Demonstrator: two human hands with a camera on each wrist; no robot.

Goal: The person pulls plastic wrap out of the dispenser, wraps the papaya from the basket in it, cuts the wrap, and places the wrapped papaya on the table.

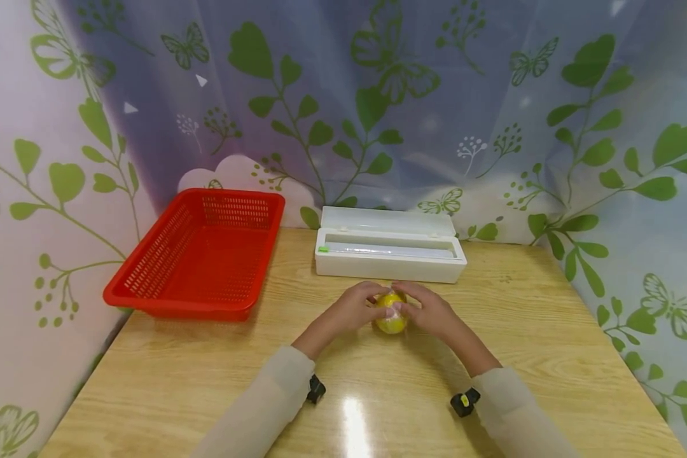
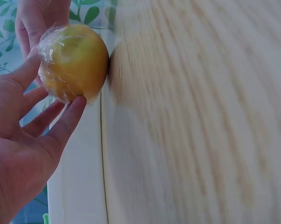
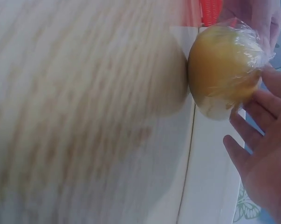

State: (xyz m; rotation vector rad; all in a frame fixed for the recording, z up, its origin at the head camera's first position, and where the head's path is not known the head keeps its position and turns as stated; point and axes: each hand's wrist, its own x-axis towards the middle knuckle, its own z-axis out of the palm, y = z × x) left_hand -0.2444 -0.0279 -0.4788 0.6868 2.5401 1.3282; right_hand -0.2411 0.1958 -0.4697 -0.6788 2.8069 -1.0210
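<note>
A round yellow fruit [image 1: 392, 324] sits on the wooden table, with clear cling film [image 2: 46, 50] gathered over its upper side. From its left, my left hand [image 1: 350, 309] holds the wrapped fruit, thumb on the film and fingertips against its side. On the opposite side my right hand [image 1: 433, 313] pinches the film at the top with its thumb and nearer fingers. In the right wrist view the outer fingers [image 3: 238, 151] of that hand stand apart from the fruit. The underside of the fruit is hidden.
Just behind the hands lies a long white cling film box [image 1: 390, 268], its lid [image 1: 386, 220] raised and a green slider [image 1: 323, 249] at its left end. A red plastic basket [image 1: 180, 308] stands at the table's left. A patterned curtain [image 1: 332, 83] hangs behind.
</note>
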